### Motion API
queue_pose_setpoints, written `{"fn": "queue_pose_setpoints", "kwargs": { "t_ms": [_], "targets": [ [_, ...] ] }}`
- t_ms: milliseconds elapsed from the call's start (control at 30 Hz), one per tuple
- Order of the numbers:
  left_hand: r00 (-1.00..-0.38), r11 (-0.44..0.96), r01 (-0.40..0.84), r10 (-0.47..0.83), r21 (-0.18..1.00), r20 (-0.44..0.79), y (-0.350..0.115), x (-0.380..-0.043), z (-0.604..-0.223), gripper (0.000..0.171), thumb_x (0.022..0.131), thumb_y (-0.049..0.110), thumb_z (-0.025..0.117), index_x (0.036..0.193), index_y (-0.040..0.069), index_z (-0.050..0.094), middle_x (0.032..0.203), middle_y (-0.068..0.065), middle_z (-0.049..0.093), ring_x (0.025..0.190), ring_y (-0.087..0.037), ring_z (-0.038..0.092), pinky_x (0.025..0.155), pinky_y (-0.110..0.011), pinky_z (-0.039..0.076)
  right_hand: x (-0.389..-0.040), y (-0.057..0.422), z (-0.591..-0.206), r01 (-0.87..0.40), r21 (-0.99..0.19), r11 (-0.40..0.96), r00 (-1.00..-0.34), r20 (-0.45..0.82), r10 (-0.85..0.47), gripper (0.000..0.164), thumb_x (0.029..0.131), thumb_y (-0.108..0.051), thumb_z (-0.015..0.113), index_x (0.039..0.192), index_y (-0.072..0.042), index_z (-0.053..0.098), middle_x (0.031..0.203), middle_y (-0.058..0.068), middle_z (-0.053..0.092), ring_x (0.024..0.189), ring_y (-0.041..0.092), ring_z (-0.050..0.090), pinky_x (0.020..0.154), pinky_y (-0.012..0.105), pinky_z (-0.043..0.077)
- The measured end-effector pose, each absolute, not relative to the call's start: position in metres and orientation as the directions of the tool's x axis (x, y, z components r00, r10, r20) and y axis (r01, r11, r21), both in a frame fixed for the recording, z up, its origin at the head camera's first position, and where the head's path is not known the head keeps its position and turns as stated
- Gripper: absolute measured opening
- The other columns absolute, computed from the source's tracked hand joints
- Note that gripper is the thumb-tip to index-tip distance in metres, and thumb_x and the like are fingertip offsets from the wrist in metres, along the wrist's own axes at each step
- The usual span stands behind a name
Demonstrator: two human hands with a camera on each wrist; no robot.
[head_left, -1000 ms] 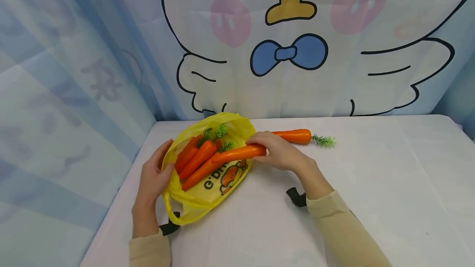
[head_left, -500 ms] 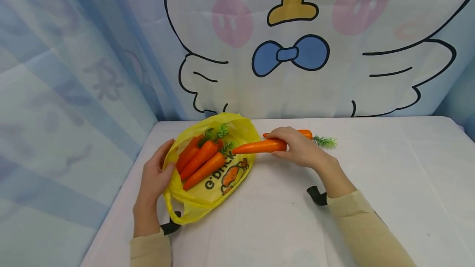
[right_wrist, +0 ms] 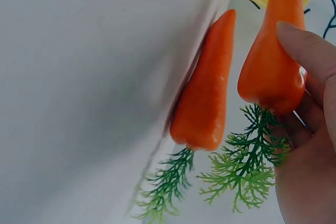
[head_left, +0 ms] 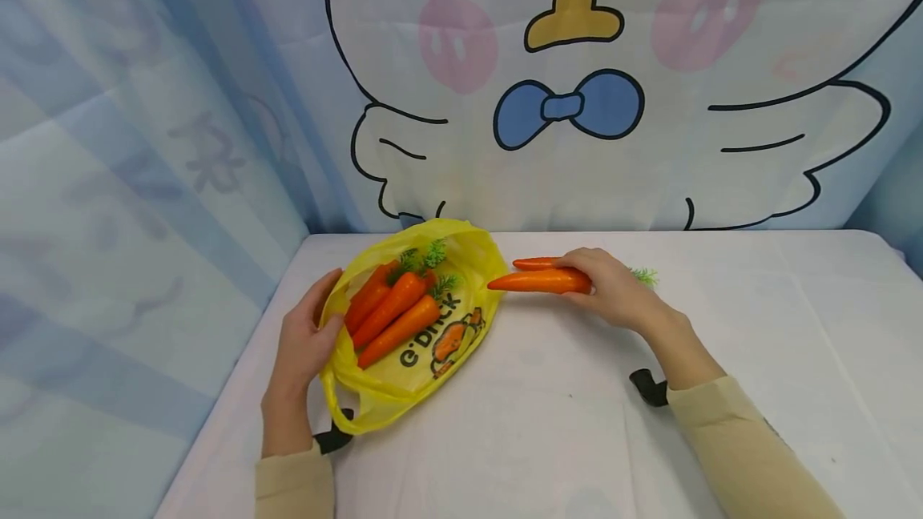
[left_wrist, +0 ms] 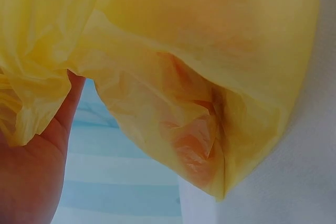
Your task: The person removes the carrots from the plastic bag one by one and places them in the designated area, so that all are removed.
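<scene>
On the left of the table, a yellow plastic bag lies with its mouth open, several orange carrots with green tops inside. My left hand grips the bag's left edge, thumb in front; the left wrist view shows thin yellow film beside that hand. To the right of the bag, my right hand pinches a carrot near its thick end, tip pointing left at the bag. Another carrot lies on the table just behind it, partly covered by that hand in the head view.
A white cloth covers the table. Behind it hangs a backdrop printed with a cartoon bird, and a pale blue curtain runs along the left side. Dark wrist mounts sit by the forearms.
My right hand has drawn the carrot rightward out of the bag's mouth, over to the carrot on the table. My left hand keeps its grip on the bag.
</scene>
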State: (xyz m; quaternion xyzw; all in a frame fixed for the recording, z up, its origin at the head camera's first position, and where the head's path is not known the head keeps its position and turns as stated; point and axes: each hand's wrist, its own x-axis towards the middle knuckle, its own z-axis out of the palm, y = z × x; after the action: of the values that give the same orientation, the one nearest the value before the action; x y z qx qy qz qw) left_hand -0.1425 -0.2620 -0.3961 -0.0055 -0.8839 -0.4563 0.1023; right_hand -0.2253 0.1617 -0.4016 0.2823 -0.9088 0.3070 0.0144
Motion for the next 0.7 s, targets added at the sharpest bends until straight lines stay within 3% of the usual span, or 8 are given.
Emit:
{"fn": "queue_pose_setpoints", "kwargs": {
  "t_ms": [500,700],
  "targets": [
    [-0.981,0.595,0.08,-0.095,0.8,0.169,-0.262,-0.144,-0.397,0.062,0.095,0.0,0.049,0.155,0.014,0.041,0.156,-0.009,0.042,0.142,-0.03,0.038,0.115,-0.052,0.032,-0.225,0.182,-0.413,-0.501,-0.483,0.718,-0.86,0.185,-0.475,0.041,0.087,-0.006,0.076,0.125,0.002,0.063,0.125,0.02,0.061,0.115,0.038,0.052,0.101,0.054,0.042],
    [-0.981,0.595,0.091,-0.085,0.798,0.175,-0.262,-0.143,-0.397,0.06,0.096,0.001,0.049,0.154,0.013,0.042,0.155,-0.01,0.043,0.141,-0.03,0.038,0.116,-0.052,0.03,-0.228,0.179,-0.416,-0.474,-0.511,0.717,-0.871,0.151,-0.468,0.043,0.091,-0.012,0.075,0.133,-0.007,0.064,0.13,0.013,0.063,0.115,0.034,0.053,0.099,0.055,0.045]
  ]
}}
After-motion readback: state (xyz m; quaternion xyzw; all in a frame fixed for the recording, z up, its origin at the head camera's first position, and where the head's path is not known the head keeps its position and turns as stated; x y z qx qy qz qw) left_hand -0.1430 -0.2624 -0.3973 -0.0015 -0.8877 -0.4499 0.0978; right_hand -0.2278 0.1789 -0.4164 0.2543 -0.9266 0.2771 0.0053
